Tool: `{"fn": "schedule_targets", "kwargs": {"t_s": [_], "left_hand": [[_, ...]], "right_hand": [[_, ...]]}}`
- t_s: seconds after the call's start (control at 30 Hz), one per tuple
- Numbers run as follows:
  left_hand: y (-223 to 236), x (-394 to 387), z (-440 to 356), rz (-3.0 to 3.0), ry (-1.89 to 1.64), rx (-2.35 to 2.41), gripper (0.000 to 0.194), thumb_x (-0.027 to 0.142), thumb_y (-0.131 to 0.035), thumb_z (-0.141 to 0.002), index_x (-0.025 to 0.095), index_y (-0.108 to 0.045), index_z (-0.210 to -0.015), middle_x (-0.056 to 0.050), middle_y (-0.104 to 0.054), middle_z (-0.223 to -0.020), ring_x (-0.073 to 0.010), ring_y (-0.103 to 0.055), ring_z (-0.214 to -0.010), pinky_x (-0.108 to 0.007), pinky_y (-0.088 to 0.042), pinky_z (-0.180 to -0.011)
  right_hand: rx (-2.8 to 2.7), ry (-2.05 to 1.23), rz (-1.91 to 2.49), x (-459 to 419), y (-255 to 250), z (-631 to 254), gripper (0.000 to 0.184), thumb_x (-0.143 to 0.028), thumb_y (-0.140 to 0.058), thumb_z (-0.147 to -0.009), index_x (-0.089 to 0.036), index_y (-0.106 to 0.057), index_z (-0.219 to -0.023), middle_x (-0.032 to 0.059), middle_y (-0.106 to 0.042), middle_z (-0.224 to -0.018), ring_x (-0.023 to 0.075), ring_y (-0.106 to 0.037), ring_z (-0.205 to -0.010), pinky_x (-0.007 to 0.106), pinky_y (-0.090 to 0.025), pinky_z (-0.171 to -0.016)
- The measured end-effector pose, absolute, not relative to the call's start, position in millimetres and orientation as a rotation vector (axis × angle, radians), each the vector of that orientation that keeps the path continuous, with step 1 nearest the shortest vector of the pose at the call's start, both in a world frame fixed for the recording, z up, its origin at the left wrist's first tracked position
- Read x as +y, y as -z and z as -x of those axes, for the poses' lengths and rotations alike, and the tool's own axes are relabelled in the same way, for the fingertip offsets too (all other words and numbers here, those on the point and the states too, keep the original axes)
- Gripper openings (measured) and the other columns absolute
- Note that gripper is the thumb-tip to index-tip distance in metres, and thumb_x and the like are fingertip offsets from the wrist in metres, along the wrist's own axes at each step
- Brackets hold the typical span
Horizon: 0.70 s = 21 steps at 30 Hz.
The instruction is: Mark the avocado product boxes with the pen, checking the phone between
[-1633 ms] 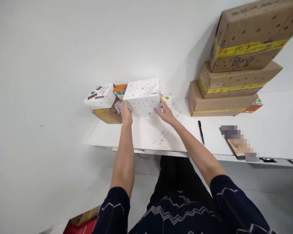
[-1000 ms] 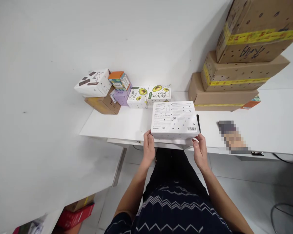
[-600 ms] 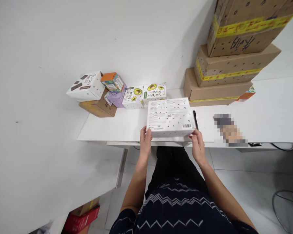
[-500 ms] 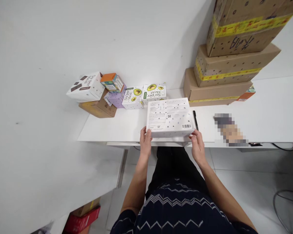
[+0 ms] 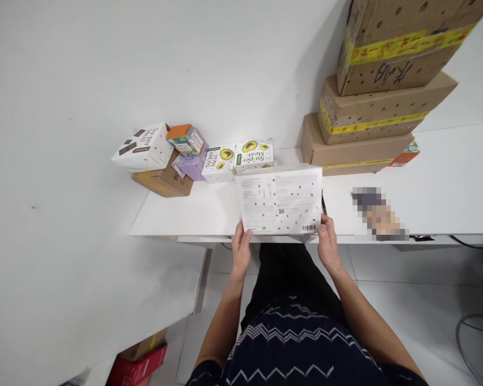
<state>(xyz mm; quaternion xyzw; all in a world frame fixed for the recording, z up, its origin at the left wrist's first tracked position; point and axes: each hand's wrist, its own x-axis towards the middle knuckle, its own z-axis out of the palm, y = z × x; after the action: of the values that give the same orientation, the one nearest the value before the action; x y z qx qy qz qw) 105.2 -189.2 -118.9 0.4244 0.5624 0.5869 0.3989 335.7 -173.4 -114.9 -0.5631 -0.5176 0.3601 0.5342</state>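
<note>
A white cardboard box (image 5: 279,201) with small printed text, dark spots, a QR code and a barcode is tilted up at the front edge of the desk. My left hand (image 5: 241,247) grips its lower left corner, thumb on the printed face. At the lower right corner, my right hand (image 5: 327,242) closes on it the same way. The fingers behind the box are hidden. Just beyond its top edge stand two white boxes with avocado pictures, one on the left (image 5: 219,163) and one on the right (image 5: 254,154).
Farther left, a white Super Meal box (image 5: 143,147) lies on a brown box (image 5: 165,179), beside an orange box (image 5: 185,140) on a purple one (image 5: 193,165). Several taped cartons (image 5: 386,115) are stacked at right. A black pen (image 5: 323,203) is partly covered. A blurred-out item (image 5: 380,213) lies right.
The white box has tipped up so that its printed face turns more toward me and its front side is out of sight. Both hands have shifted slightly toward me with it.
</note>
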Motion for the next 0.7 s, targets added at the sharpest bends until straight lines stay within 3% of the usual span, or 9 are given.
{"fn": "schedule_targets", "kwargs": {"t_s": [0.2, 0.33, 0.43, 0.6, 0.7], "left_hand": [[147.7, -201.9, -100.9, -1.065, -1.375, 1.596, 0.043, 0.032, -0.062, -0.080, 0.020, -0.064, -0.121, -0.009, -0.063, -0.129, -0.0259, -0.054, -0.125, -0.040, -0.042, -0.107], [140.6, -198.4, -92.7, -1.053, -1.391, 1.682, 0.034, 0.025, -0.061, -0.077, 0.023, -0.070, -0.110, -0.006, -0.065, -0.125, -0.0251, -0.056, -0.122, -0.041, -0.039, -0.109], [122.0, -192.8, -89.7, -0.910, -1.478, 1.604, 0.035, 0.031, -0.058, -0.082, 0.023, -0.069, -0.114, -0.006, -0.068, -0.120, -0.0242, -0.060, -0.114, -0.039, -0.046, -0.101], [94.6, -185.4, -97.7, -0.880, -1.569, 1.444, 0.045, 0.052, -0.048, -0.090, 0.026, -0.062, -0.124, -0.007, -0.058, -0.135, -0.0242, -0.055, -0.124, -0.034, -0.051, -0.091], [86.4, -182.3, -103.8, -0.887, -1.565, 1.408, 0.055, 0.062, -0.043, -0.089, 0.025, -0.060, -0.125, -0.010, -0.060, -0.133, -0.0251, -0.056, -0.122, -0.035, -0.051, -0.090]], "right_hand": [[-1.298, -0.833, 1.395, -176.1, 136.8, -337.5, 0.046, -0.052, -0.037, -0.094, -0.018, -0.054, -0.121, 0.0124, -0.060, -0.117, 0.0258, -0.057, -0.107, 0.044, -0.046, -0.092], [-1.280, -0.807, 1.420, -177.3, 140.3, -341.3, 0.042, -0.047, -0.038, -0.095, -0.020, -0.058, -0.119, 0.0113, -0.059, -0.120, 0.0259, -0.053, -0.114, 0.046, -0.042, -0.099], [-1.220, -0.812, 1.398, -177.3, 135.5, -343.2, 0.040, -0.046, -0.037, -0.095, -0.021, -0.061, -0.114, 0.0097, -0.059, -0.121, 0.0247, -0.052, -0.115, 0.046, -0.041, -0.101], [-1.124, -0.847, 1.278, -178.5, 123.1, -341.1, 0.042, -0.046, -0.033, -0.096, -0.021, -0.059, -0.117, 0.0090, -0.058, -0.121, 0.0227, -0.056, -0.109, 0.043, -0.046, -0.093], [-1.094, -0.870, 1.262, -177.8, 120.7, -338.3, 0.043, -0.048, -0.032, -0.095, -0.021, -0.059, -0.115, 0.0089, -0.060, -0.117, 0.0222, -0.057, -0.104, 0.043, -0.047, -0.091]]}}
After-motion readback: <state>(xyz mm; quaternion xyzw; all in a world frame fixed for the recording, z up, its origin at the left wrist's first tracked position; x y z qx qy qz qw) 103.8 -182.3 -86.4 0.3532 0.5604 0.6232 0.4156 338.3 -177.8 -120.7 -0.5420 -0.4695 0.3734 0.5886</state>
